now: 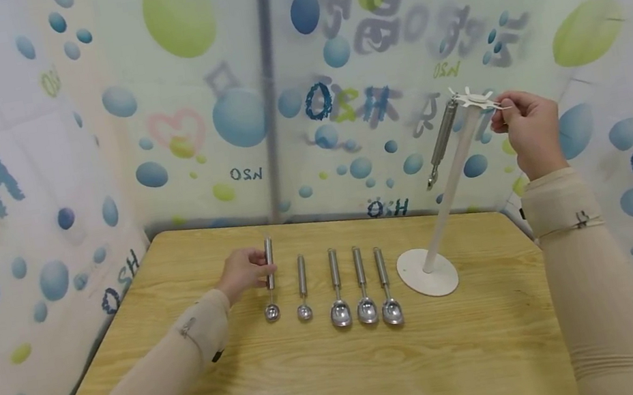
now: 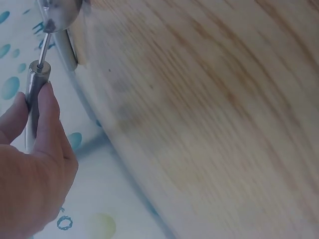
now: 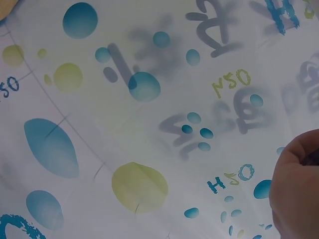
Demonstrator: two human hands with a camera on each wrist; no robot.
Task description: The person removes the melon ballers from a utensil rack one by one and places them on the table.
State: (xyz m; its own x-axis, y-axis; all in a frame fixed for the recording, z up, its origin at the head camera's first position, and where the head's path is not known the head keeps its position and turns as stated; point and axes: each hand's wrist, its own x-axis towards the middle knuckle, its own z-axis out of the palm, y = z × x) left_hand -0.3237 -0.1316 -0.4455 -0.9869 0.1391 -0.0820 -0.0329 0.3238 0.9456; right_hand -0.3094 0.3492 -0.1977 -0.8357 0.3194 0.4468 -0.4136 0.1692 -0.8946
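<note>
My left hand (image 1: 243,273) holds the handle of a small steel scoop (image 1: 273,313) with a round bowl, at the left end of a row on the table. In the left wrist view, thumb and fingers pinch that scoop's handle (image 2: 39,74). My right hand (image 1: 534,130) pinches one arm of the white hooked top (image 1: 471,99) of a stand. One steel utensil (image 1: 443,139) hangs from a hook on the stand's left side. Only part of the right hand (image 3: 298,191) shows in the right wrist view; its fingertips are out of frame there.
On the wooden table (image 1: 322,390), another small scoop (image 1: 305,311) and three larger scoops (image 1: 367,312) lie side by side, handles pointing away. The stand's round white base (image 1: 429,280) sits right of them. Printed curtains (image 1: 216,192) surround the table's back and sides.
</note>
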